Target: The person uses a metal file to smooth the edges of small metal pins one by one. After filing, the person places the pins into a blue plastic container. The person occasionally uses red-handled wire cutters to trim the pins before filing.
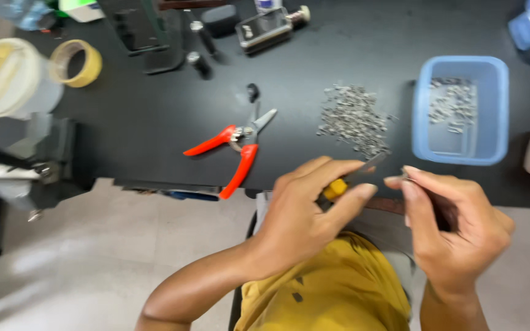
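The left hand (305, 211) is gripping a yellow-handled tool (345, 184) with fingers closed while the right hand (455, 230) is pinching a small metal piece (403, 178) at its tip, and a large pile of metal bits (354, 119) is lying unsorted left of the blue tray (424, 110), which is holding only a few.

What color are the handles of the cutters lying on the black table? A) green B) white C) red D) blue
C: the cutters lie open on the black table with two bright red handles, left of the pile of small metal bits.
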